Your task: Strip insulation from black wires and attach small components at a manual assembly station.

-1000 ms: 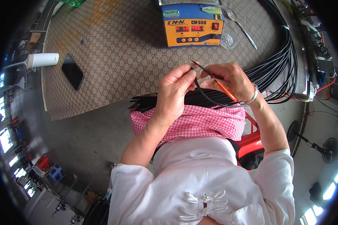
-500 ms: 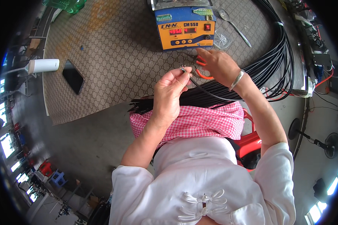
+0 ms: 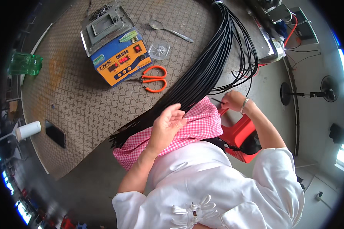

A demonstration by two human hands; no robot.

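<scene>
My left hand [image 3: 166,128] is raised over the pink checked cloth [image 3: 197,124] on my lap, its fingers apart and nothing in them. Off to the right, beyond the table edge, my right hand [image 3: 233,101] has its fingers closed around a thin black cable [image 3: 217,100], of which a short length shows. A thick bundle of black cables [image 3: 191,80] runs along the table's near edge, between both hands and the tabletop. Small cutters with orange handles [image 3: 153,76] lie on the table, in front of a blue and yellow solder pot [image 3: 122,63].
A metal spoon [image 3: 174,31] and a clear plastic dish [image 3: 159,50] lie beside the solder pot. To the left are a dark phone [image 3: 55,134], a white cylinder [image 3: 28,130] and a green bottle [image 3: 26,64]. A red stool [image 3: 240,131] stands at my right.
The cutters now lie free of my right hand, which has moved right and down to the bundle's side. My left hand has let go of the cable end. The view has turned right.
</scene>
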